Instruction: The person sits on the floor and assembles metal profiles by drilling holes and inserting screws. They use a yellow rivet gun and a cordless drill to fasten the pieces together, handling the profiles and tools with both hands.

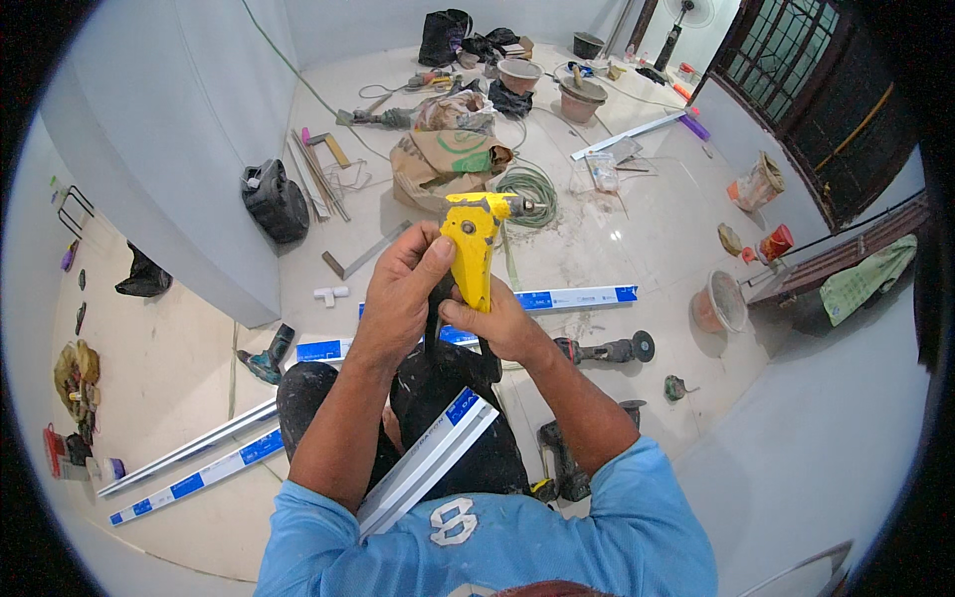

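Ahead of me, a crumpled brown paper bag point(426, 167) sat near a coiled green line point(528, 182); a black container point(274, 206) stood to my left, a green cloth point(868, 279) hung to my right.

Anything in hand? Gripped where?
A yellow hand tool, held in both hands: left hand at the left side of its body, thumb alongside; right hand at its lower end.

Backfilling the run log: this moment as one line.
left hand: grips yellow hand tool, upper part | right hand: grips its lower end | below hands: pale channel strip | right of strip: angle grinder
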Motion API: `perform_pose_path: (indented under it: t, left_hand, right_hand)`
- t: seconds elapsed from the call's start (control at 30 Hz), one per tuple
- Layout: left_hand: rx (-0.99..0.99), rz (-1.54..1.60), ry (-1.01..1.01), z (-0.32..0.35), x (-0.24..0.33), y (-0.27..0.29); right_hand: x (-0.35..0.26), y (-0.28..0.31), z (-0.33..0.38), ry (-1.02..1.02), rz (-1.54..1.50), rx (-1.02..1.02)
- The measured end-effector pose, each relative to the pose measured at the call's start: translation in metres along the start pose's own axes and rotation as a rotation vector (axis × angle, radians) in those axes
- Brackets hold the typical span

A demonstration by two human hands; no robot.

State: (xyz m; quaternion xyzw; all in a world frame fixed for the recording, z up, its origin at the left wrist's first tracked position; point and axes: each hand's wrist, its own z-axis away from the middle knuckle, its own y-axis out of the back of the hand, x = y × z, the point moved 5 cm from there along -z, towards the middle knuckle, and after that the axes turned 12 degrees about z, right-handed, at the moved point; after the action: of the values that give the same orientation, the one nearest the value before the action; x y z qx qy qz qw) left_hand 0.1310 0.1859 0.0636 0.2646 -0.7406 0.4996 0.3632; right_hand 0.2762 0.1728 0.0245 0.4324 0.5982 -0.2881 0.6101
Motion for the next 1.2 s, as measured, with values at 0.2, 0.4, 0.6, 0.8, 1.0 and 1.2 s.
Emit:
perform_pose_path:
  t: [0.2,0.4,0.6,0.8,1.0,1.2]
  left_hand:
    - [0.098,0.065,-0.054,-0.005,-0.008,-0.003]
    - [0.135,-0.152,0.022,-0.006,0.007,-0.018]
    - [0.075,-0.327,-0.064,-0.015,-0.001,-0.018]
    - [0.068,-0.215,0.022,-0.018,-0.015,-0.026]
    - [0.062,-0.347,0.011,-0.020,-0.020,-0.010]
    - [0.125,-0.308,-0.043,-0.017,-0.004,-0.009]
  right_hand:
    - [0.004,0.005,-0.008,0.017,0.019,0.009]
    - [-0.003,0.014,-0.008,-0.044,-0.028,-0.007]
    - [-0.007,0.026,0.000,-0.097,0.040,-0.027]
    - [-0.005,0.034,0.011,-0.138,-0.004,-0.018]
    - [-0.017,0.043,0.030,-0.273,0.376,-0.053]
    - [-0.062,0.051,0.030,0.057,0.575,0.029]
